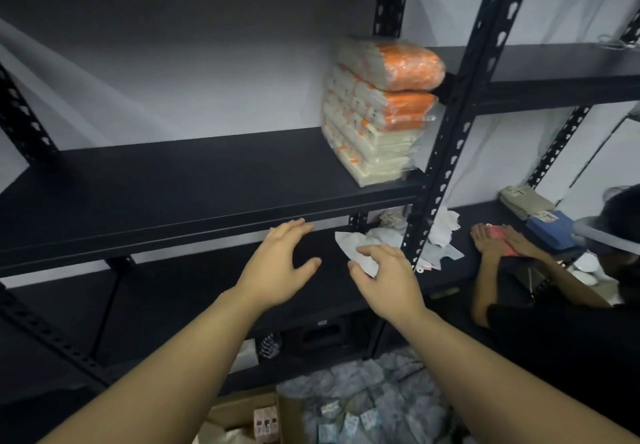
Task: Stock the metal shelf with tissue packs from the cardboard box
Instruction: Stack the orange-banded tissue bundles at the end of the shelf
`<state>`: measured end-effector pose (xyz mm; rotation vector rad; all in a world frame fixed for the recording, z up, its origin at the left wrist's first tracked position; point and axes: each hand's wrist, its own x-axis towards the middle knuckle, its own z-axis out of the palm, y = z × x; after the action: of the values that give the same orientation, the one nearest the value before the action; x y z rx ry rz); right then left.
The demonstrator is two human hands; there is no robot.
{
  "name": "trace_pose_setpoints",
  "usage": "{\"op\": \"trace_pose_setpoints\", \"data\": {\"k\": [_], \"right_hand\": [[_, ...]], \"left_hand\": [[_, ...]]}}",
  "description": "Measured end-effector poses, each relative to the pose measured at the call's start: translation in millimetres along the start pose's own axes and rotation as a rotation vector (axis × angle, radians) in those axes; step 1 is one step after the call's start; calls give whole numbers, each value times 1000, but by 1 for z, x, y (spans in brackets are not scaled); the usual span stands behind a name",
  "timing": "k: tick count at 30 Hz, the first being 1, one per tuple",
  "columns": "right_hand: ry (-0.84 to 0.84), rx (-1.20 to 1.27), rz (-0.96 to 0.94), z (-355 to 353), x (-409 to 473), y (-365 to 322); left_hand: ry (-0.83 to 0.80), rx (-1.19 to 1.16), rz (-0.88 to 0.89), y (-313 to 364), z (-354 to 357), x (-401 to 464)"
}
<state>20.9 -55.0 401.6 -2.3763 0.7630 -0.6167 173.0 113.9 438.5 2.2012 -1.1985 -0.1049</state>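
Observation:
A stack of tissue packs (pixel 377 111) in clear plastic, orange and cream, stands at the right end of the black metal shelf (pixel 194 187). Both of my hands hover in front of the shelf's front edge, below and left of the stack, touching nothing. My left hand (pixel 277 260) is open with fingers spread. My right hand (pixel 388 274) is open too, palm down, over white wrappers on the lower shelf. The cardboard box (pixel 242 412) sits on the floor at the bottom, flaps open, with a pinkish pack inside.
Another person (pixel 554 288) crouches at the right, hands on a pink item on the neighbouring lower shelf. White wrappers (pixel 443 232) lie by the upright post (pixel 460 114). Folded cloths and a blue box sit far right. Small packets litter the floor (pixel 363 398).

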Motion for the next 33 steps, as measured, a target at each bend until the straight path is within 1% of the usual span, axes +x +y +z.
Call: {"op": "trace_pose_setpoints", "data": {"k": [6, 10, 13, 16, 18, 20, 24, 28, 33], "right_hand": [[60, 16, -10, -30, 26, 9], [167, 27, -7, -42, 62, 9], [294, 109, 50, -50, 102, 8], [373, 200, 120, -49, 136, 13], [367, 253, 155, -43, 150, 19], [345, 324, 154, -38, 156, 25], [366, 364, 106, -34, 162, 33], [312, 387, 99, -32, 175, 39], [263, 387, 39, -32, 186, 52]], "left_hand": [[-3, 18, 43, 31, 12, 31], [65, 84, 88, 43, 7, 85], [107, 90, 35, 48, 10, 135], [78, 77, -41, 50, 25, 174], [56, 69, -82, 49, 36, 190], [54, 5, -129, 48, 48, 198], [165, -147, -199, 49, 67, 199], [266, -156, -207, 49, 77, 200], [313, -199, -237, 53, 81, 204]]}}
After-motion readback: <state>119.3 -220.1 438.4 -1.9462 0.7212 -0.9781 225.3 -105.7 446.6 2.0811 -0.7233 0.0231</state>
